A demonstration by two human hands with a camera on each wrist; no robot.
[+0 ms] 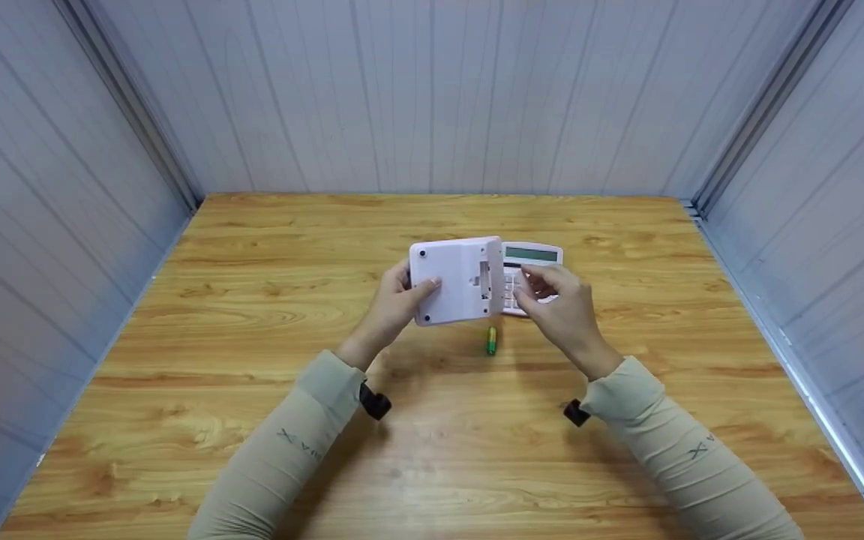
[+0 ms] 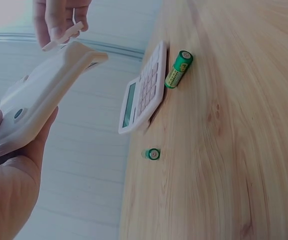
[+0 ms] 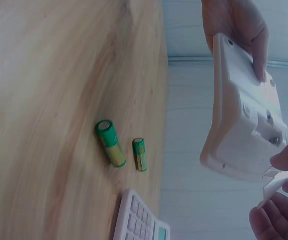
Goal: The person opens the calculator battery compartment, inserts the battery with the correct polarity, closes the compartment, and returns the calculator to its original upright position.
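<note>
White calculator (image 1: 453, 279) | in left hand (image 1: 393, 304) | small cover (image 3: 272, 189) | right hand (image 1: 565, 309) pinches

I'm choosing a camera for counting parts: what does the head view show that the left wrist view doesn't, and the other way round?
Only the head view shows the sleeves and the open slot in the back of the held calculator.

Only the left wrist view shows a second battery and, clearly, a thin white piece pinched by the right grip.

Both show that calculator, the left grip, the right grip, another calculator on the table and one green battery.
</note>
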